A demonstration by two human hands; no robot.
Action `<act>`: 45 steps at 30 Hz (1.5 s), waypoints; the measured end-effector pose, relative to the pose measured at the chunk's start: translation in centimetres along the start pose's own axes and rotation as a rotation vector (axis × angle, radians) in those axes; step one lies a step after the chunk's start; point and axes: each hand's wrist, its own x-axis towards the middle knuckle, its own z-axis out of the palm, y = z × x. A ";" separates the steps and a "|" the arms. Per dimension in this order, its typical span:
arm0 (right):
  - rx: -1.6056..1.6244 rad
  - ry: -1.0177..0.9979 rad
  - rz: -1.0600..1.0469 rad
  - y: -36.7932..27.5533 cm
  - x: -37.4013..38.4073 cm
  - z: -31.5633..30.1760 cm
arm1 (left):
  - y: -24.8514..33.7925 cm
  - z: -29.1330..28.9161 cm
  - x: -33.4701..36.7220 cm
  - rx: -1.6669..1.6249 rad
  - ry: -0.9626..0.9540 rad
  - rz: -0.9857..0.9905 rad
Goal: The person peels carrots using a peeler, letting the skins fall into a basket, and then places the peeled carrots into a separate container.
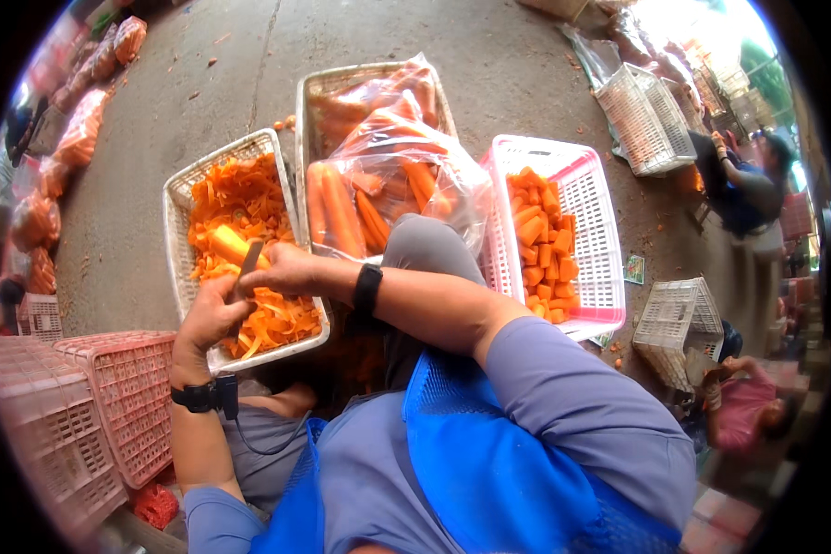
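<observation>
Over the left crate [173,198], which holds orange carrot peelings [240,198], my two hands work close together. My right hand [291,270] is closed around one end of a peeled, yellowish-orange carrot [228,243], which points away to the left. My left hand [210,314] is closed on the lower end of a dark, flat-bladed tool [249,258]. That tool stands across the carrot; whether it is a knife or a peeler I cannot make out. Parts of the fingers hide the grip on both things.
A middle crate [303,111] holds whole carrots [337,208] in clear plastic bags. To its right, a pink-and-white crate [605,240] contains cut carrot chunks [545,245]. Stacked pink crates [125,397] stand at my left. Other people sit at the far right.
</observation>
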 end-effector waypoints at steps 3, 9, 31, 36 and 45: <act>-0.041 -0.111 0.135 -1.4 -2.7 -1.4 | -2.6 -1.3 -0.9 -0.256 0.094 0.114; 0.291 -0.012 -0.080 -3.1 -8.8 -3.8 | -3.7 -1.7 -2.0 -0.313 0.385 0.186; 0.068 1.196 -0.284 2.3 -42.1 -12.4 | 23.8 35.1 2.6 0.785 -0.239 1.096; 0.165 1.187 -0.343 4.3 -43.7 -13.9 | 24.6 38.9 2.5 0.879 -0.241 1.105; 0.001 1.232 -0.413 5.4 -44.8 -14.0 | 23.2 42.0 4.1 0.846 -0.219 1.113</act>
